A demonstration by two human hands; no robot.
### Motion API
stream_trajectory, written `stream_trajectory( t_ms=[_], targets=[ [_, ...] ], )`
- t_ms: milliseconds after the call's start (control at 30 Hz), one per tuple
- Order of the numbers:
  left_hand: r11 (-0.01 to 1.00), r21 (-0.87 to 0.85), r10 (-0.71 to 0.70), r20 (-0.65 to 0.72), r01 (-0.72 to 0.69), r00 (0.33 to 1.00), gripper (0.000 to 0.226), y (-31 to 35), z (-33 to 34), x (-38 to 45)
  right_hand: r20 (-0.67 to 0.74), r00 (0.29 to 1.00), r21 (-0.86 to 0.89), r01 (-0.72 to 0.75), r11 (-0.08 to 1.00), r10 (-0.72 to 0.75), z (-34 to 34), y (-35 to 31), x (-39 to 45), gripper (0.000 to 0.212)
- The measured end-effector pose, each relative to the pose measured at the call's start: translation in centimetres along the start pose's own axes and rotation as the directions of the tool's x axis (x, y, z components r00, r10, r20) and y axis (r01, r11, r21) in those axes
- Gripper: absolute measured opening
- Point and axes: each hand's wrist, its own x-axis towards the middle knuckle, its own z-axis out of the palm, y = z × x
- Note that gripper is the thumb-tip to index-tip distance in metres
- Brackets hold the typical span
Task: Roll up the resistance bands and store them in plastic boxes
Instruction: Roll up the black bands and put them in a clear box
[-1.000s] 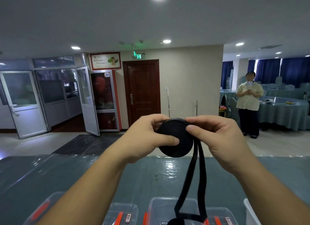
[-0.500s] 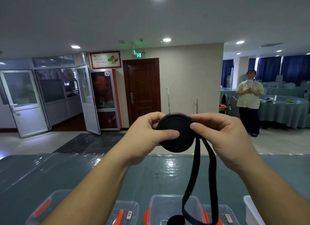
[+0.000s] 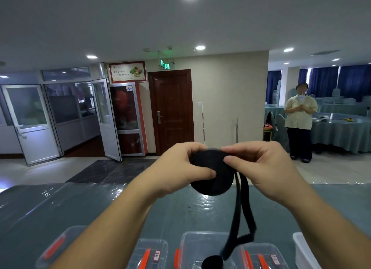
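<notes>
Hands met at chest height above the table (image 3: 80, 204); the left hand (image 3: 180, 168) gripped a black resistance band (image 3: 212, 178) wound into a thick, round, flat-sided coil, thumb pressed across its near face and fingers curled behind it; the right hand (image 3: 261, 168) pinched the coil's upper right edge, thumb tip on the front and fingers curved over the top; the band looked matte and fabric-like, its unwound tail (image 3: 239, 218) hanging from the coil's right side as a narrow loop with two strands, folded at the bottom; that fold dangled just above an open clear plastic box (image 3: 192, 242), one of several clear boxes with orange latches in a row along the near edge of the table; another small black roll (image 3: 212, 262) showed at the bottom edge, though whether it lay inside that box could not be told; the table wore a shiny teal cover.
</notes>
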Motion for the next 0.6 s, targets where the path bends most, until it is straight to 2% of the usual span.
stream_trajectory(
  t_ms=[67,100,167,233,300,400,433,500,600],
  targets=[
    [0.999,0.049,0.003,0.021,-0.004,1.0,0.026,0.32,-0.39,-0.11,0.011,1.0,-0.026,-0.004,1.0,0.004,0.1,0.18,-0.1,0.031],
    [1.0,0.024,0.017,0.003,-0.017,1.0,0.026,0.36,-0.47,-0.18,-0.006,1.0,0.028,-0.006,1.0,0.006,0.1,0.18,-0.13,0.031],
    [0.989,-0.149,0.01,-0.042,-0.016,0.999,0.026,0.18,-0.43,-0.32,-0.053,0.998,0.172,-0.01,0.985,0.02,-0.09,0.31,-0.14,0.027],
    [0.96,-0.28,-0.016,-0.046,0.002,0.999,0.027,-0.18,-0.16,-0.34,-0.075,0.997,0.204,-0.004,0.979,0.02,-0.29,0.29,-0.11,0.025],
    [0.986,-0.17,-0.003,-0.014,0.001,1.0,0.03,-0.46,-0.01,-0.13,-0.045,0.999,0.122,-0.006,0.992,0.012,-0.42,0.36,-0.14,0.027],
    [0.978,0.205,0.021,0.054,-0.032,0.998,0.032,0.2,-0.2,-0.14,0.04,0.999,-0.012,-0.019,1.0,0.02,-0.06,0.01,-0.36,0.03],
    [0.961,0.273,0.028,0.051,-0.041,0.998,0.031,0.42,-0.23,-0.15,0.047,0.999,-0.03,-0.02,0.999,0.021,0.02,-0.01,-0.43,0.029],
    [0.966,0.253,0.05,0.014,-0.052,0.999,0.03,0.45,-0.3,-0.19,0.008,1.0,0.03,-0.026,0.999,0.026,-0.11,0.25,-0.51,0.029],
    [0.999,0.021,0.042,-0.075,-0.04,0.996,0.028,-0.04,-0.16,-0.35,-0.056,0.998,0.145,-0.027,0.989,0.035,-0.57,0.45,-0.41,0.032]
  ],
)
